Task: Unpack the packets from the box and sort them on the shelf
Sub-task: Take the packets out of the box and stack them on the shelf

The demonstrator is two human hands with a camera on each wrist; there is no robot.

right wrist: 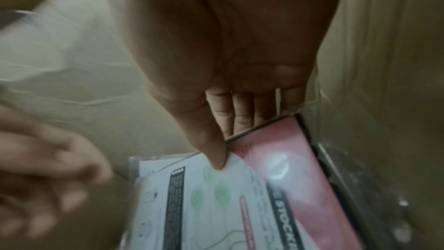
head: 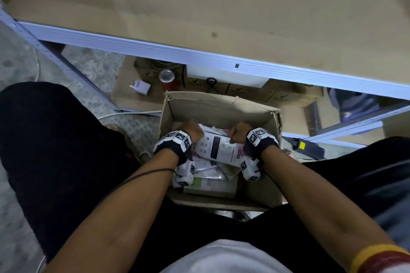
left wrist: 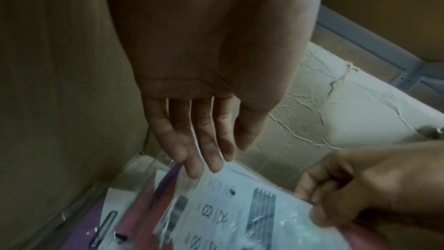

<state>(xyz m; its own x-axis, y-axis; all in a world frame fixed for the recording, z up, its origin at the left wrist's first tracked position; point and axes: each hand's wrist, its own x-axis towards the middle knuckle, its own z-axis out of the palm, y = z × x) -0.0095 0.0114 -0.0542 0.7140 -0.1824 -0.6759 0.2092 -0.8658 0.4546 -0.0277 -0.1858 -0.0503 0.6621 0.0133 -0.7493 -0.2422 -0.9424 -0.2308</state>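
An open cardboard box [head: 219,113] stands on the floor between my knees, with several plastic-wrapped packets [head: 210,182] lying in it. The top packet [head: 218,146] is white with black print and a pink side. My right hand [head: 240,133] pinches its right edge: in the right wrist view the thumb of this hand [right wrist: 228,144] lies on top of the packet [right wrist: 216,197] and the fingers go underneath. My left hand [head: 190,131] is at the packet's left end. In the left wrist view this hand [left wrist: 216,159] has straight fingers, their tips touching the packet [left wrist: 228,206].
A brown shelf board [head: 221,6] with a white metal edge [head: 177,51] runs above the box. Under it are flat cardboard boxes [head: 244,91], a red can [head: 167,78] and a white plug [head: 140,88]. A black device with a yellow label [head: 308,146] lies to the right.
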